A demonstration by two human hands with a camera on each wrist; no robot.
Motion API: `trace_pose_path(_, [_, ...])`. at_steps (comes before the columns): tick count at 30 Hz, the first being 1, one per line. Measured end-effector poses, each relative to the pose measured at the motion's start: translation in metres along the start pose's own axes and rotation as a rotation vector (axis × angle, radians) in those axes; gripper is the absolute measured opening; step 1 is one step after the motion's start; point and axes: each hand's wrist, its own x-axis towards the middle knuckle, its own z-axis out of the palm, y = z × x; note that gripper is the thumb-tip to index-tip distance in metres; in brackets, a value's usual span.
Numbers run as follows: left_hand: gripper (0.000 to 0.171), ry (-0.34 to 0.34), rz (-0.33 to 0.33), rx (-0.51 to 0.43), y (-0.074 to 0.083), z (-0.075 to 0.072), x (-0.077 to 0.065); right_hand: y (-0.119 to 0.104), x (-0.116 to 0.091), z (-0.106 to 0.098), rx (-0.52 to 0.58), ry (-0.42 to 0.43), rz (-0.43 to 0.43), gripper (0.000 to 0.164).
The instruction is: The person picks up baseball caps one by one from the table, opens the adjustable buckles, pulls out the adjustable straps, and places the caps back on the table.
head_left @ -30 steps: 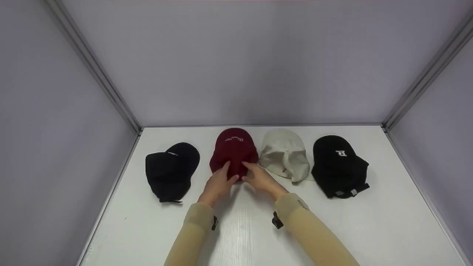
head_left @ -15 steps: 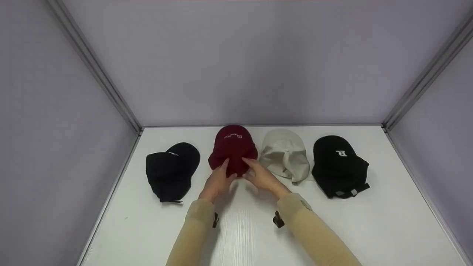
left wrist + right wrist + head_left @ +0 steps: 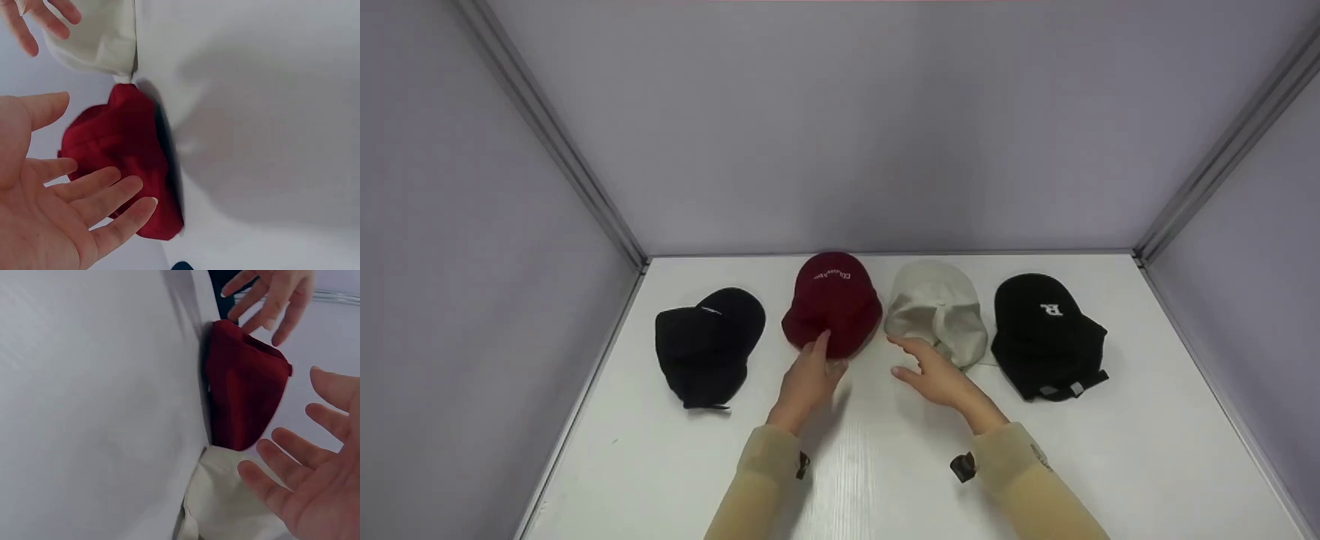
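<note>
A dark red baseball cap (image 3: 834,300) with white lettering lies near the back of the white table, second from the left. My left hand (image 3: 808,380) is at its near edge, and in the left wrist view its fingers (image 3: 115,208) are spread and hold nothing. Beside the red cap on its right lies a cream cap (image 3: 934,296). My right hand (image 3: 941,375) is in front of the cream cap and overlaps its lower edge in the head view. Its fingers (image 3: 292,458) are spread too, with nothing between them, as the right wrist view shows.
On the far left lies a navy cap (image 3: 701,349). A black cap (image 3: 1046,337) with a white letter R is at the right end of the row. Grey panels (image 3: 885,150) wall the white table (image 3: 840,480) at the back and both sides.
The red cap has been pushed slightly toward the back wall. Both hands have come off it, the right one moving right to the cream cap while the left stays near the red one.
</note>
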Motion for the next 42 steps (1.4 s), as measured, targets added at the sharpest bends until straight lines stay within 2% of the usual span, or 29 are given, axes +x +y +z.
trace_pose_path(7, [0.058,0.046,0.094,0.002,0.013,0.008,-0.012,0.009,-0.029,-0.024,-0.05,0.09,-0.038,0.052])
trace_pose_path(14, [0.058,0.06,0.176,0.019,0.029,0.019,-0.023,0.022,-0.056,-0.049,-0.097,0.225,-0.063,0.045])
trace_pose_path(19, [0.058,0.073,0.248,0.027,0.041,0.032,-0.027,0.033,-0.07,-0.067,-0.125,0.286,-0.014,0.043])
trace_pose_path(24, [0.058,0.078,0.329,0.033,0.053,0.045,-0.032,0.044,-0.083,-0.082,-0.149,0.306,0.056,0.043])
trace_pose_path(30, [0.057,0.07,0.425,0.039,0.065,0.063,-0.036,0.056,-0.098,-0.098,-0.197,0.314,0.099,0.044])
trace_pose_path(36, [0.056,0.065,0.478,0.043,0.076,0.078,-0.036,0.069,-0.108,-0.119,-0.258,0.361,0.124,0.041])
trace_pose_path(42, [0.056,0.057,0.499,0.064,0.085,0.089,-0.034,0.085,-0.118,-0.139,-0.318,0.402,0.162,0.037])
